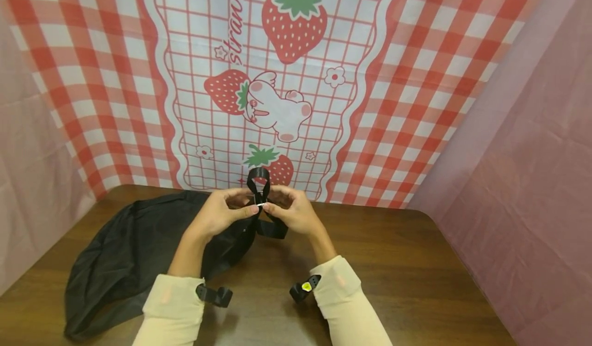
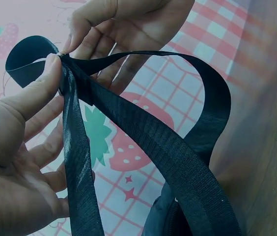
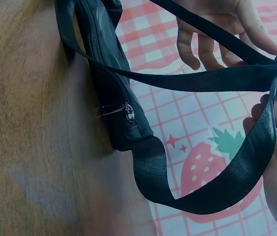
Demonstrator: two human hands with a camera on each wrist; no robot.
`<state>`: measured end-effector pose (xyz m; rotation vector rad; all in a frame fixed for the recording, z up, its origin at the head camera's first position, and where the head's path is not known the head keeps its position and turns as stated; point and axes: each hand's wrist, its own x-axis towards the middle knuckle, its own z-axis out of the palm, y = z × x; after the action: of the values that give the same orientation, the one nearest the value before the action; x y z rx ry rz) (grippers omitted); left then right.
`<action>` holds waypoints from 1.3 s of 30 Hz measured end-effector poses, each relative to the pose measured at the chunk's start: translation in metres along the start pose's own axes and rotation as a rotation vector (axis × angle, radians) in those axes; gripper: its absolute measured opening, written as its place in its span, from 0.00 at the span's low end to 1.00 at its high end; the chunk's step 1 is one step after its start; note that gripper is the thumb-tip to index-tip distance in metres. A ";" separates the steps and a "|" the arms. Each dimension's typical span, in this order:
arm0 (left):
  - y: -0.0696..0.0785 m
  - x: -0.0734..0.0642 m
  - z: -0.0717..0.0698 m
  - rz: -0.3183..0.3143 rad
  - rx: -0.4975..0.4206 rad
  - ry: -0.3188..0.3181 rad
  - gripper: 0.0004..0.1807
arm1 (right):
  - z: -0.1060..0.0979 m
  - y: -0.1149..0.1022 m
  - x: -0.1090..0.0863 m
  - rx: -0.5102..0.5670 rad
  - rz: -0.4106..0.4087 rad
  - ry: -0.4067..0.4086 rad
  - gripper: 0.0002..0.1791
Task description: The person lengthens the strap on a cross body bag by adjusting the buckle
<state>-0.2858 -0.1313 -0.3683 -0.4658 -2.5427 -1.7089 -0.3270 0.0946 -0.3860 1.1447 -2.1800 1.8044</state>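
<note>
A black bag (image 1: 134, 253) lies on the table at the left, its zipper (image 3: 128, 113) showing in the right wrist view. From it a black strap (image 2: 153, 132) runs up to a small metal buckle (image 1: 260, 204). My left hand (image 1: 219, 212) pinches the buckle and strap from the left, thumb on top. From the right, my right hand (image 1: 294, 210) pinches the same spot with its thumb. A strap loop (image 1: 259, 176) stands up above the buckle, and more strap hangs in a loop below. How the strap threads through the buckle is mostly hidden by the fingers.
The brown wooden table (image 1: 407, 274) extends to the right of my hands. Behind it hangs a strawberry-print checkered cloth (image 1: 361, 145). Pink cloth (image 1: 522, 171) covers the right side. Black bands (image 1: 215, 295) are worn at both cream sleeves.
</note>
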 end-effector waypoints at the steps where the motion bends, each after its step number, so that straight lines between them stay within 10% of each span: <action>1: 0.000 0.000 0.000 -0.001 0.003 0.001 0.35 | 0.000 0.000 0.000 0.002 0.001 0.000 0.19; 19: -0.001 0.002 0.000 0.060 0.114 0.034 0.35 | -0.002 0.002 0.000 -0.076 0.073 -0.005 0.22; 26: -0.002 0.003 -0.001 0.067 0.119 0.086 0.35 | -0.003 -0.002 0.002 -0.385 -0.075 0.044 0.18; 39: -0.003 0.005 0.002 0.094 0.179 0.160 0.38 | -0.005 -0.004 0.007 -0.525 -0.218 0.015 0.02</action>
<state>-0.2915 -0.1295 -0.3705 -0.4125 -2.4875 -1.4116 -0.3317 0.0957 -0.3772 1.1694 -2.2183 1.0572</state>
